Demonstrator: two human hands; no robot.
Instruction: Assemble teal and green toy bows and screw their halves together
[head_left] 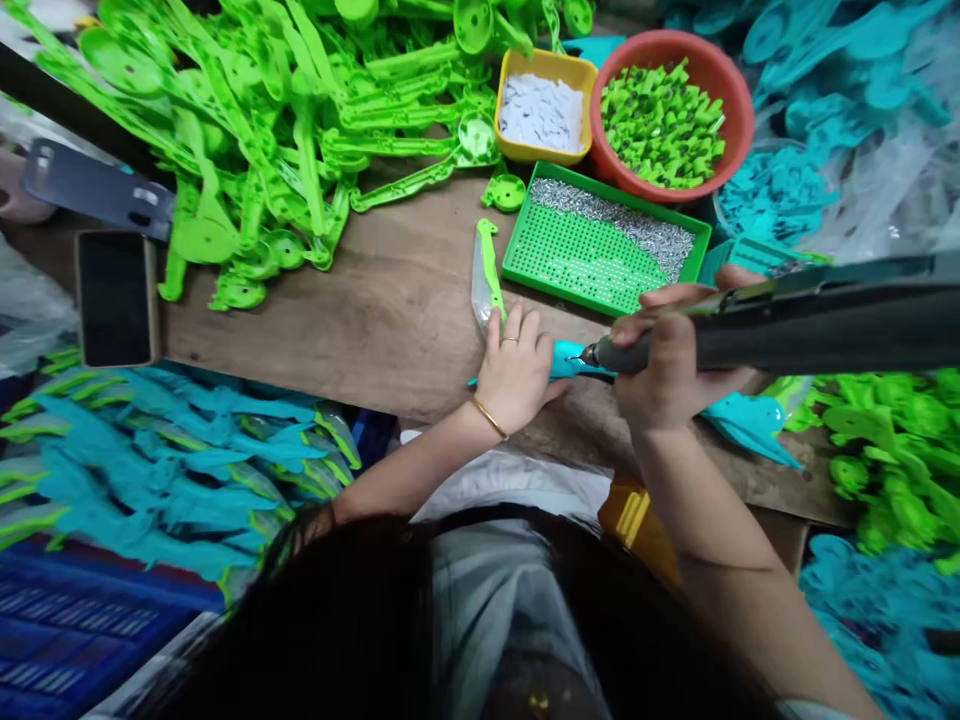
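Observation:
My right hand [664, 350] is wrapped round the dark barrel of an electric screwdriver [810, 325]. The tool lies nearly level, its metal bit pointing left and meeting a turquoise plastic part [568, 358] on the bench. My left hand [516, 372] grips and presses that part against the wood, fingers over its top and thumb at the near side; much of the part is hidden beneath it. Just beyond my left fingertips lies a green plastic piece with a clear blade-shaped sheet [486, 270]. Under my right wrist is another turquoise part [750, 425].
Behind my hands stand a green tray of small screws [607, 240], a yellow tub of pale pieces [544, 110] and a red bowl of small green parts [667, 120]. Green mouldings [285, 130] are heaped back left, near a phone [116, 300]. Turquoise-and-green assemblies [172, 450] fill the left.

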